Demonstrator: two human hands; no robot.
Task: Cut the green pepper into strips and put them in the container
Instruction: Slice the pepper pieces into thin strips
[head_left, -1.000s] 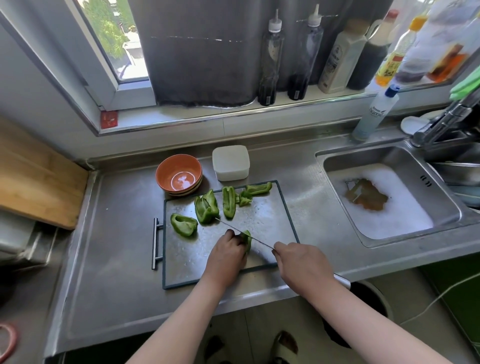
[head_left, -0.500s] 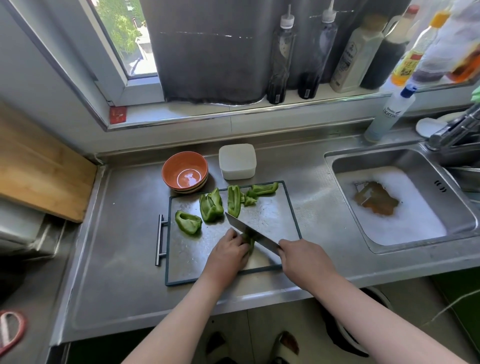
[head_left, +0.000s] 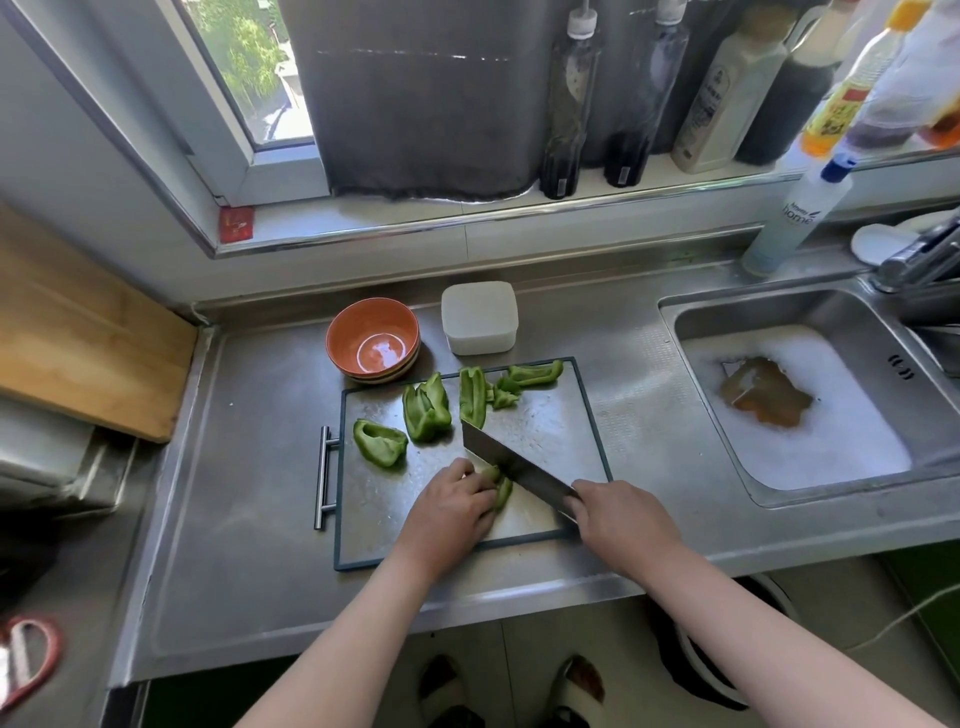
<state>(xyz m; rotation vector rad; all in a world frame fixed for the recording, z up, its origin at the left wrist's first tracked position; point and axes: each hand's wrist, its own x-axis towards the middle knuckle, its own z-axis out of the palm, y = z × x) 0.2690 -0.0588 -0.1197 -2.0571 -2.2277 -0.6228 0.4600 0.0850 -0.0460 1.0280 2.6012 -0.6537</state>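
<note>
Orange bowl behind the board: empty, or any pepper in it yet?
Empty of pepper: the orange bowl shows only its bare glossy inside. The pepper pieces all lie on the cutting board.

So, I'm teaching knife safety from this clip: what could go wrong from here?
1. The left hand holds the small green pepper piece right against the broad steel cleaver in the right hand; a slip could nick that hand.
2. The long green pepper strip lies at the far rim of the steel cutting board and could be nudged off.
</note>
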